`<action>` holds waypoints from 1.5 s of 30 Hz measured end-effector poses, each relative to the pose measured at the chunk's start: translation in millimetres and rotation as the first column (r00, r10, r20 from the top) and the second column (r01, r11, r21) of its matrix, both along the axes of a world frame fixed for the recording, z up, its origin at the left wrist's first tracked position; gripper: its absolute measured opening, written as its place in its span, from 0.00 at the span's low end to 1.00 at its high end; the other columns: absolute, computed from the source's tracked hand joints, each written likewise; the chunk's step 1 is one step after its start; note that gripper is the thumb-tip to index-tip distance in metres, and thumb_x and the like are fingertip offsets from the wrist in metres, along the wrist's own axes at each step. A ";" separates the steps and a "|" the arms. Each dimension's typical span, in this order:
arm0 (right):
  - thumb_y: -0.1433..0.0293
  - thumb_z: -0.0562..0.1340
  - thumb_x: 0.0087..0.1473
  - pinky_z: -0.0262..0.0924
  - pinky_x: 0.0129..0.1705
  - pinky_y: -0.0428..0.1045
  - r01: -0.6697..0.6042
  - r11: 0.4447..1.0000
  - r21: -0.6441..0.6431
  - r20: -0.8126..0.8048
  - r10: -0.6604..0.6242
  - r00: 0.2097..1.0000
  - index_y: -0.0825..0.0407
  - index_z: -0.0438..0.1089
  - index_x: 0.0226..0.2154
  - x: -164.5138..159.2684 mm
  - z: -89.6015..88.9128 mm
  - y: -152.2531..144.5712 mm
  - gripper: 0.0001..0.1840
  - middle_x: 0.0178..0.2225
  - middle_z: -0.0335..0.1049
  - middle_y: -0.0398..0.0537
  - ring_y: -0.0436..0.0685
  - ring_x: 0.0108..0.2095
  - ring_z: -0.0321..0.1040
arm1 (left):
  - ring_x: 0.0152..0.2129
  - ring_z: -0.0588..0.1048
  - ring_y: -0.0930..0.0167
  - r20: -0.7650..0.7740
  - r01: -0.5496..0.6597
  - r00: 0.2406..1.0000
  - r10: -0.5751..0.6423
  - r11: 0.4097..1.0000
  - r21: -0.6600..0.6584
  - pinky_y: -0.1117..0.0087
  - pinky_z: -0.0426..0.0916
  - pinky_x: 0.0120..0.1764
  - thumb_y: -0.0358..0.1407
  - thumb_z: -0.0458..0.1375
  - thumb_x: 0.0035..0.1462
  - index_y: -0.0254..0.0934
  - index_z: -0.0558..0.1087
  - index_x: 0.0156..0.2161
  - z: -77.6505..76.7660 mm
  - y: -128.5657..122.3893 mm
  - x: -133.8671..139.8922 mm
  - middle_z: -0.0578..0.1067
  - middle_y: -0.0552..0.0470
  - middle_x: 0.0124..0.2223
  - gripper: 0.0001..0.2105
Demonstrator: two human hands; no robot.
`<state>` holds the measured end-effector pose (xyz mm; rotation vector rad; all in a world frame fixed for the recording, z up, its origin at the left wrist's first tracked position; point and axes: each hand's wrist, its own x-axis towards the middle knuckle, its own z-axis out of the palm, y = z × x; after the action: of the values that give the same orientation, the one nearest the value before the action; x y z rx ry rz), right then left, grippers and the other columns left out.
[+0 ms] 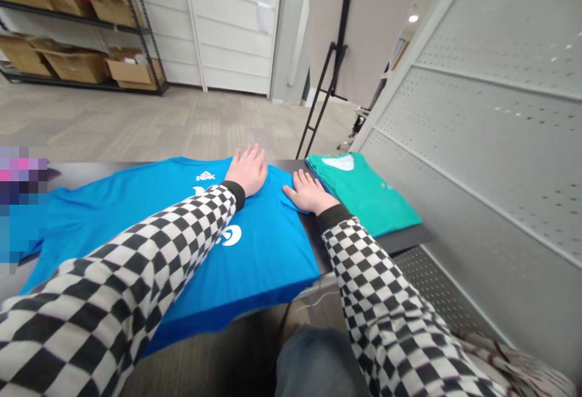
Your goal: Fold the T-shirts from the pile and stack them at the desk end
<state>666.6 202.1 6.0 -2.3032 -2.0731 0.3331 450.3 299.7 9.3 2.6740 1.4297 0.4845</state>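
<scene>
A blue T-shirt (pixel 273 257) with white print lies spread across the dark table, its lower edge hanging over the front. My left hand (pixel 248 170) rests flat on the shirt near the far edge, fingers stretched and slightly apart. On the shirt's right sleeve area lies my right hand (pixel 309 192), palm down with its fingers spread. Just right of that hand sits a folded green T-shirt (pixel 368 197) with a white patch at its collar. My left forearm covers part of the blue shirt's print.
A grey perforated panel (pixel 500 112) rises along the table's right side. Behind the table stand a black metal stand (pixel 325 91) and a shelf with cardboard boxes (pixel 75 62). At the far left a blurred purple and pink patch (pixel 22 170) borders the shirt.
</scene>
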 end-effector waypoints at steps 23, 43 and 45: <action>0.39 0.41 0.69 0.44 0.77 0.79 0.081 0.997 0.004 0.195 -0.080 0.978 0.53 0.49 0.83 33.8 -22.7 31.3 0.53 0.83 0.41 0.65 0.80 0.82 0.41 | 0.52 0.84 0.56 0.540 -0.508 0.627 0.561 0.820 -0.262 0.56 0.78 0.58 0.46 0.53 0.71 0.38 0.81 0.58 -26.6 -242.2 -389.9 0.86 0.41 0.55 0.22; 0.69 0.62 0.73 0.71 0.64 0.60 -0.552 0.646 0.527 -0.304 0.750 0.588 0.48 0.83 0.56 -400.1 -6.4 66.3 0.16 0.56 0.85 0.54 0.66 0.58 0.81 | 0.36 0.79 0.61 0.528 -0.590 0.584 0.617 0.769 -0.247 0.62 0.67 0.44 0.38 0.60 0.69 0.44 0.78 0.37 -22.0 -130.3 -379.8 0.82 0.52 0.35 0.07; 0.70 0.62 0.72 0.71 0.64 0.61 -0.539 0.618 0.572 -0.309 0.771 0.557 0.47 0.83 0.55 -398.8 -18.8 66.9 0.15 0.55 0.85 0.53 0.66 0.57 0.81 | 0.33 0.78 0.64 0.621 -0.538 0.546 0.563 0.803 -0.256 0.65 0.66 0.40 0.39 0.61 0.68 0.44 0.77 0.37 -28.2 -127.8 -383.2 0.80 0.54 0.34 0.07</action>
<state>267.8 269.0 -12.8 -0.9162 -2.3030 0.4191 67.1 172.0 -18.9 1.6015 1.9139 1.2946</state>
